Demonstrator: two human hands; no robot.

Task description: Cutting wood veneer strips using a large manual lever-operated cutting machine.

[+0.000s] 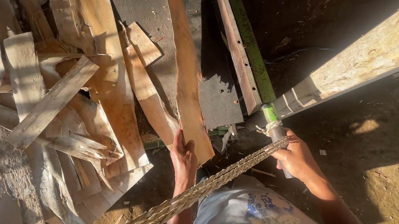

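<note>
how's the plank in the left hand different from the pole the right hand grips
The plank is flat, orange-brown, splintered wood; the pole is round, green above and grey below, with cord tied around it. The left hand holds the plank's near end, while the right hand wraps the pole. Both point away from the person.

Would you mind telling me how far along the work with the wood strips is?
Many strips already lie in the pile. Left hand holds one long strip upright; right hand grips a pole wrapped with braided rope. That strip is not yet laid down.
</note>
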